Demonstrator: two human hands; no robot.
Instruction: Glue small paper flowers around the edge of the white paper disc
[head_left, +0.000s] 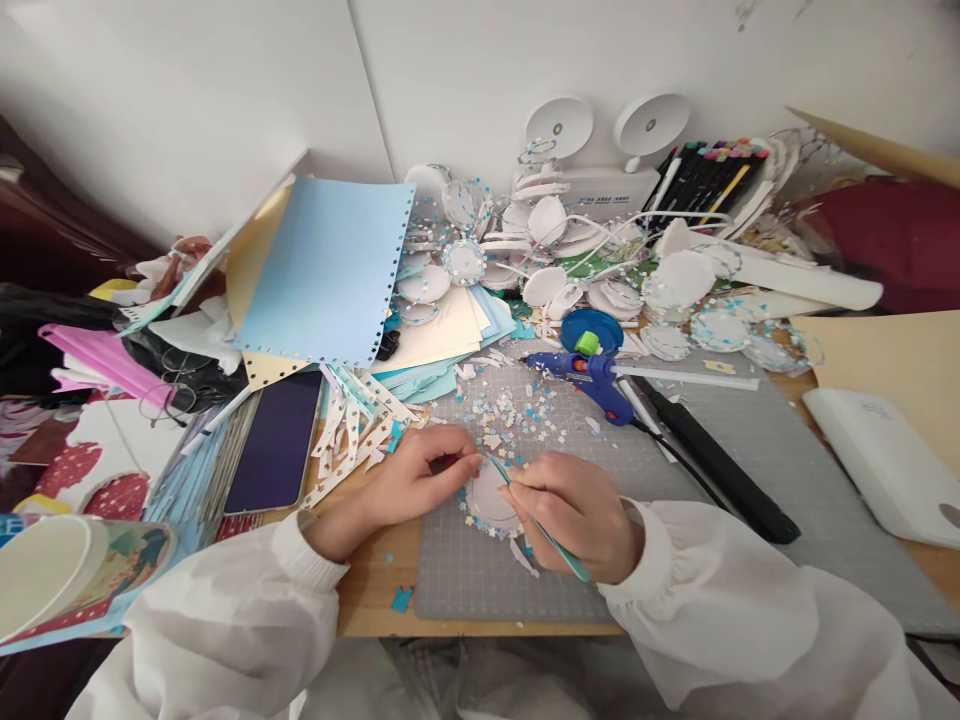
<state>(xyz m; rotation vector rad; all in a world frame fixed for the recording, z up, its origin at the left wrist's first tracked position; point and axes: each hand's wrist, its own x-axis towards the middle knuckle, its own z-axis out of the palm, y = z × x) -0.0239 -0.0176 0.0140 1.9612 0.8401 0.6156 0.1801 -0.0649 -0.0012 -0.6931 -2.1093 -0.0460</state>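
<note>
Right hand: fingers pinching teal tweezers at a white disc on the gray gridded cutting mat, near its front edge. Left hand: fingertips pressed together by the disc's rim; any held piece indiscernible.

One view, from my head
It faces forward and down over my bare left hand and bare right hand, near enough to include my loose white fabric sleeves, reaching the plain white wall.
</note>
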